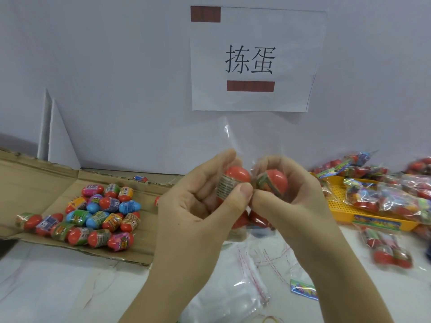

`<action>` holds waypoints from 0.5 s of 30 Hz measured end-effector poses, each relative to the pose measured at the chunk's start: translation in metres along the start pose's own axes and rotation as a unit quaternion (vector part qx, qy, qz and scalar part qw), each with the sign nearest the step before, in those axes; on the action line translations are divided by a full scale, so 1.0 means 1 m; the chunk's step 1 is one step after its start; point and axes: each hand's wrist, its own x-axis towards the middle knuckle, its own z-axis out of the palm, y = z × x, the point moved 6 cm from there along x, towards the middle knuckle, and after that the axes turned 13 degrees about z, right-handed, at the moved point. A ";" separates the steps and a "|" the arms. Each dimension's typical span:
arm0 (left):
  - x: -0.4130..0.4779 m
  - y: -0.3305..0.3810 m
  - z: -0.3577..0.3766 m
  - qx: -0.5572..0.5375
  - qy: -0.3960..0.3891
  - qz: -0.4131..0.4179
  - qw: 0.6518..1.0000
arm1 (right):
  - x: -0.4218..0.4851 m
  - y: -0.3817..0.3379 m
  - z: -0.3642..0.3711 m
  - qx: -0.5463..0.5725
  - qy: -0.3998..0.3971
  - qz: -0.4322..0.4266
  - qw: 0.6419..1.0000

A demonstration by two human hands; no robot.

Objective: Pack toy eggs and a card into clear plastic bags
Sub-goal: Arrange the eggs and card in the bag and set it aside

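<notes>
My left hand (198, 201) grips a red toy egg (234, 177) with a printed band, thumb pressed on the band. My right hand (291, 197) holds a clear plastic bag (247, 141) with a second red egg (274, 181) inside it; the bag's open top stands up above both hands. More red eggs (256, 217) show low in the bag between my palms. A pile of loose red, blue and pink eggs (98, 213) lies on flattened cardboard (28, 178) at the left. A colourful card (304, 289) lies on the table below my right wrist.
A yellow perforated tray (338, 201) at the right holds filled bags (391, 194), and another filled bag (391, 250) lies in front of it. Empty clear bags with red strips (251, 271) lie on the white table. A paper sign (251, 59) hangs on the wall behind.
</notes>
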 end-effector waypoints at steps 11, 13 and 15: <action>0.000 0.001 0.005 -0.026 -0.018 0.009 0.999 | -0.002 -0.002 0.002 -0.001 -0.057 -0.007 0.998; 0.000 -0.001 -0.001 -0.017 -0.008 0.010 1.000 | -0.002 -0.002 0.002 0.022 -0.087 -0.006 0.996; 0.000 0.000 -0.006 -0.015 0.007 0.015 1.000 | -0.002 -0.003 0.002 0.052 -0.118 -0.002 0.992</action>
